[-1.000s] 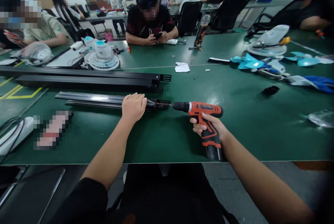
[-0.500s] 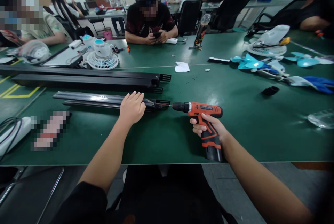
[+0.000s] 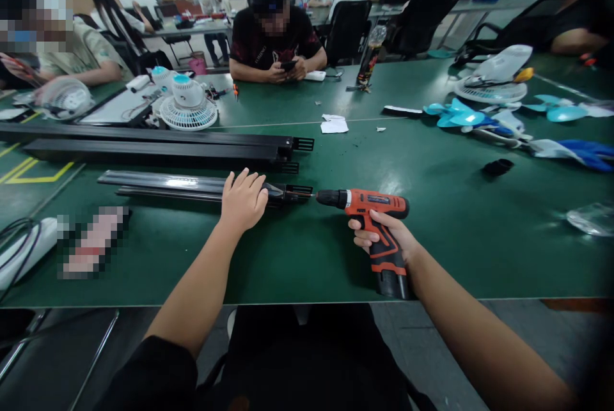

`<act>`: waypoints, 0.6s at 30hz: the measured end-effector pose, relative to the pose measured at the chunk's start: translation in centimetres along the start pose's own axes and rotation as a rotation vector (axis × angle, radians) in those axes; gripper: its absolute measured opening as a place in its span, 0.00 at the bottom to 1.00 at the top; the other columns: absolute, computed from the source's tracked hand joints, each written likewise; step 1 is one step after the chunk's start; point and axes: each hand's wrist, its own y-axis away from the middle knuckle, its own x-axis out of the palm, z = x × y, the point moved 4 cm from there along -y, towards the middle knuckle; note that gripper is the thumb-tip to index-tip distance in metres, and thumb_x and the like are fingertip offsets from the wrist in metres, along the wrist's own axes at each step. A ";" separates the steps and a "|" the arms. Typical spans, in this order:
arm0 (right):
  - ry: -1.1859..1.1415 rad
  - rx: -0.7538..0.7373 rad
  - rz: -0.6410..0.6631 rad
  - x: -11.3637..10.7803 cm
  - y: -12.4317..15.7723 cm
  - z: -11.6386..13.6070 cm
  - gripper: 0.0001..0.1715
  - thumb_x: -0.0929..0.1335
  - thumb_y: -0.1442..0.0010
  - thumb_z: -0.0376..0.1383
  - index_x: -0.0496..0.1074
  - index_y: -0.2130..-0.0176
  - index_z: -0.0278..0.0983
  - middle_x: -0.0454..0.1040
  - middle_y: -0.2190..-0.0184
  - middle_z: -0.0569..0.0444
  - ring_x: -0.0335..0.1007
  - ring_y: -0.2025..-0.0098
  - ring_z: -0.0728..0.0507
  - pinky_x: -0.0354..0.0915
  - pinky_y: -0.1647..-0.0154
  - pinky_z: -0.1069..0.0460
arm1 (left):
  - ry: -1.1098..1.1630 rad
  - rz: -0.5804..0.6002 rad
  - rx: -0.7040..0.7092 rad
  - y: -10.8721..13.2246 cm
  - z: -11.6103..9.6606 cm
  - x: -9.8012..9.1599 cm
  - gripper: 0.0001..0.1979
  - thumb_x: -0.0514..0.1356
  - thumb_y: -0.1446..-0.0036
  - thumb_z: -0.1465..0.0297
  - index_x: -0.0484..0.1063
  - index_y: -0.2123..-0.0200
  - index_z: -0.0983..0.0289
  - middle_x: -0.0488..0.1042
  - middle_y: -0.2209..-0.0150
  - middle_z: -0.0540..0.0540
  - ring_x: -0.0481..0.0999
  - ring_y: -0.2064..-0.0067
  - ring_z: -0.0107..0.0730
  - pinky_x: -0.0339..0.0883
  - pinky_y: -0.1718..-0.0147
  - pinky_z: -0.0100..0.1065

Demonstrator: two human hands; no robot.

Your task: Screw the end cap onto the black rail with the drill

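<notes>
My right hand (image 3: 384, 232) grips the handle of an orange-and-black cordless drill (image 3: 378, 201), its chuck pointing left. The thin bit lines up with the slotted black end piece (image 3: 298, 191) of a long black rail (image 3: 173, 179); whether the tip touches a screw there is too small to tell. My left hand (image 3: 244, 201) lies over the rail close to that end, palm down with fingers stretched and apart. Under and beside it, part of the rail is hidden. A thinner dark strip (image 3: 167, 193) runs along the rail's near side.
More black rails (image 3: 153, 150) lie just beyond. White fan parts (image 3: 188, 104) stand at back left, blue fan blades (image 3: 455, 114) at right. A black cap (image 3: 497, 167), a clear bottle (image 3: 592, 216) and paper scraps (image 3: 334, 124) are on the green table (image 3: 288, 257). Across sits a person with a phone (image 3: 288, 66).
The fingers of my left hand have spread a little on the rail. The drill and my right hand look almost unmoved.
</notes>
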 end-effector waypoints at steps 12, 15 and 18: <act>-0.009 0.020 -0.001 0.0 0.0 0.0 0.21 0.78 0.43 0.41 0.72 0.55 0.35 0.72 0.74 0.57 0.61 0.78 0.51 0.69 0.78 0.58 | 0.020 -0.008 -0.008 -0.2 -0.2 -0.2 0.25 0.44 0.29 0.63 0.77 0.45 0.63 0.79 0.44 0.61 0.73 0.38 0.49 0.53 0.32 0.54; -0.015 0.008 -0.016 0.3 0.1 0.1 0.20 0.78 0.43 0.40 0.72 0.55 0.35 0.74 0.71 0.55 0.60 0.78 0.52 0.68 0.78 0.57 | 0.007 -0.011 -0.012 -0.3 -0.4 -0.5 0.25 0.44 0.29 0.63 0.78 0.47 0.63 0.80 0.48 0.61 0.76 0.43 0.50 0.54 0.33 0.54; -0.014 0.002 -0.028 0.5 0.1 0.1 0.19 0.76 0.42 0.39 0.72 0.55 0.36 0.75 0.70 0.54 0.59 0.78 0.52 0.68 0.79 0.57 | -0.002 -0.010 -0.013 -0.3 -0.5 -0.6 0.25 0.43 0.29 0.62 0.78 0.47 0.62 0.80 0.48 0.61 0.76 0.44 0.50 0.55 0.34 0.54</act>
